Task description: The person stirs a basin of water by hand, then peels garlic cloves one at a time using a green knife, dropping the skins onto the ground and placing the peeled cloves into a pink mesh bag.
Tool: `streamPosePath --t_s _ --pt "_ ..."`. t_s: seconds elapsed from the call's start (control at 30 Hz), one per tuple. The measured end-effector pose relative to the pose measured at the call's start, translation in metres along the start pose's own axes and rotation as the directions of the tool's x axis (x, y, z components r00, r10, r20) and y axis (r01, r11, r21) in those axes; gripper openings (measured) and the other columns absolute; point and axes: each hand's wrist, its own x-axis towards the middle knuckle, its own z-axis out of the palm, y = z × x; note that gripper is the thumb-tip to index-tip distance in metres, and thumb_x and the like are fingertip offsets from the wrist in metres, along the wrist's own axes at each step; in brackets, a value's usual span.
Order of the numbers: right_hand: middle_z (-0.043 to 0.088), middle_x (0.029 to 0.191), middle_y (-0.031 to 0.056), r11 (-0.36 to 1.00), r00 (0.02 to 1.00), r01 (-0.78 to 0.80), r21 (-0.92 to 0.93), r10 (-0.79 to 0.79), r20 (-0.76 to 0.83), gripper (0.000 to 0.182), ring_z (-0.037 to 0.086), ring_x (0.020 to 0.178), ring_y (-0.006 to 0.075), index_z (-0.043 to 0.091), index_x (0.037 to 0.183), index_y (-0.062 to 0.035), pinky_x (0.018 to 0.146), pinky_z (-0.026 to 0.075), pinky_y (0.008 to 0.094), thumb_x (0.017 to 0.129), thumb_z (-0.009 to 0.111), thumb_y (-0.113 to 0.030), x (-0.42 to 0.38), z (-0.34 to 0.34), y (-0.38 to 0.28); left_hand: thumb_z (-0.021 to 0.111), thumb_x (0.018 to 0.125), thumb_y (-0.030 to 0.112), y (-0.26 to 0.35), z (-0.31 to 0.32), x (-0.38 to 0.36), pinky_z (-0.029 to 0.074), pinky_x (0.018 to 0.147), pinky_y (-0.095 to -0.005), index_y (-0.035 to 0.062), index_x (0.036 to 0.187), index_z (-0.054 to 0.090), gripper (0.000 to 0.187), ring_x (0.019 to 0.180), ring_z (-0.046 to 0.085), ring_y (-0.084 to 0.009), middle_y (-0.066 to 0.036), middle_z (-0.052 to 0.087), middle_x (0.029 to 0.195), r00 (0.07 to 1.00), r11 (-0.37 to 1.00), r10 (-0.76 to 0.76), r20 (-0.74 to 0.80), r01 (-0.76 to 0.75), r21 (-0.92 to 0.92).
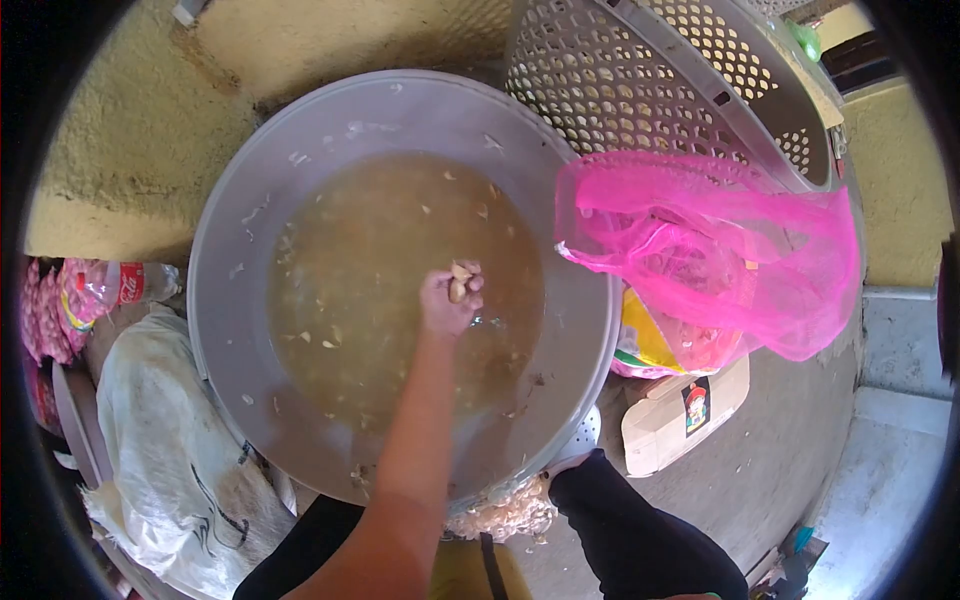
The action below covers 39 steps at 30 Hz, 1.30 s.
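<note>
A: Where do we find the cloves (459, 285)?
B: In the left hand (450, 303), near the middle of the frame, over the cloudy water (370, 250) of the big grey basin (230, 330). The grip is curled around a few, palm up, which we take as a way to cup them and let water run off. More pale bits float around it.
A: And the right hand (692, 596)?
B: Perhaps that sliver of skin at the bottom edge; we cannot tell whether its grip is open or closed.
A: Why is the basin so close?
B: The dark-trousered legs stand apart at its lower rim, so we judge one arm reaches its middle easily.
A: What surrounds it?
B: The pink net bag (800, 270) lies at the right, beside the basin and within reach, we guess. The perforated crate (590, 75) tilts in the upper right; its holes would suit draining. At the lower left a white sack (170, 430) slumps beside the basin, and peelings (510, 515) lie at the bottom centre, under the lower rim.
</note>
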Motion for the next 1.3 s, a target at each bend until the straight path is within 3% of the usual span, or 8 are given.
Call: streamPosePath --t_s 0.33,0.47,0.53,0.63,0.93,1.03,1.13,1.3 --pt "0.051 0.078 0.0064 1.0 1.0 0.0 -0.007 0.0 0.013 0.047 0.055 0.07 0.0209 0.048 0.116 -0.0065 0.063 0.047 0.0301 0.073 0.057 -0.024 0.001 0.0 -0.001 0.049 0.075 0.016 0.023 0.001 0.007 0.038 0.044 -0.0261 0.0053 0.094 0.057 0.023 0.062 0.048 -0.0145 -0.005 0.055 0.077 0.986 0.935 -0.054 -0.156 0.104 0.338" --pt "0.051 0.078 0.0063 1.0 1.0 0.006 -0.006 -0.006 0.007 0.047 0.055 0.07 0.021 0.048 0.116 -0.0063 0.063 0.047 0.0301 0.073 0.057 -0.024 0.0 0.0 -0.001 0.053 0.077 0.015 0.002 0.001 0.015 0.044 0.053 -0.0346 0.0052 0.094 0.059 0.021 0.064 0.053 -0.0209 -0.008 0.057 0.074 0.986 0.268 0.145 -0.082 0.041 0.962" --pt "0.051 0.078 0.0063 1.0 1.0 0.004 0.001 -0.004 0.007 0.047 0.055 0.07 0.021 0.048 0.116 -0.0063 0.064 0.047 0.0302 0.073 0.057 -0.024 0.0 0.001 0.0 0.05 0.077 0.018 -0.015 -0.012 0.02 0.045 0.058 -0.04 0.0052 0.087 0.06 0.019 0.067 0.056 -0.0276 -0.012 0.058 0.079 0.921 -0.139 0.294 0.255 -0.223 0.965" --pt "0.051 0.078 0.0064 1.0 1.0 -0.001 0.002 0.001 0.008 0.047 0.055 0.07 0.0211 0.048 0.116 -0.0062 0.064 0.047 0.0302 0.073 0.057 -0.023 0.001 -0.001 0.001 0.05 0.078 0.018 -0.025 0.001 0.015 0.046 0.064 -0.0429 0.0066 0.077 0.061 0.016 0.075 0.057 -0.033 -0.016 0.057 0.082 0.926 -0.479 0.291 0.242 -0.078 0.874" --pt "0.052 0.077 0.0066 1.0 1.0 -0.008 0.005 0.007 0.012 0.045 0.055 0.07 0.0212 0.049 0.115 -0.0057 0.064 0.046 0.0302 0.074 0.056 -0.023 0.0 -0.003 0.001 0.053 0.074 0.014 -0.025 0.035 0.028 0.048 0.064 -0.04 0.0055 0.085 0.058 0.014 0.078 0.059 -0.0293 -0.013 0.058 0.084 0.963 -0.678 0.264 -0.059 0.229 0.699" --pt "0.052 0.077 0.0066 1.0 1.0 -0.006 0.01 0.006 0.007 0.045 0.055 0.071 0.0212 0.049 0.115 -0.0055 0.064 0.046 0.0301 0.074 0.055 -0.023 -0.001 -0.004 0.002 0.054 0.072 0.01 -0.018 0.039 0.031 0.048 0.065 -0.04 0.0063 0.087 0.058 0.016 0.078 0.059 -0.0296 -0.014 0.059 0.084 0.878 -0.611 0.457 0.14 0.196 0.767" --pt "0.052 0.077 0.0067 1.0 1.0 -0.003 0.01 0.003 0.004 0.044 0.055 0.07 0.0213 0.049 0.114 -0.0053 0.064 0.046 0.0302 0.074 0.055 -0.023 0.0 -0.003 0.003 0.054 0.072 0.009 -0.02 0.044 0.029 0.048 0.066 -0.0401 0.0065 0.097 0.056 0.025 0.08 0.059 -0.029 -0.014 0.06 0.088 0.957 -0.675 0.172 0.233 -0.058 0.735" --pt "0.052 0.077 0.0069 1.0 1.0 -0.019 0.008 0.018 0.023 0.044 0.055 0.07 0.0216 0.049 0.115 -0.0048 0.064 0.046 0.0304 0.075 0.054 -0.023 0.001 -0.006 0.003 0.05 0.077 0.012 -0.051 0.034 0.039 0.049 0.071 -0.0388 0.0083 0.094 0.059 0.019 0.087 0.059 -0.0298 -0.014 0.061 0.091 0.998 -0.705 -0.058 0.016 -0.052 0.707"
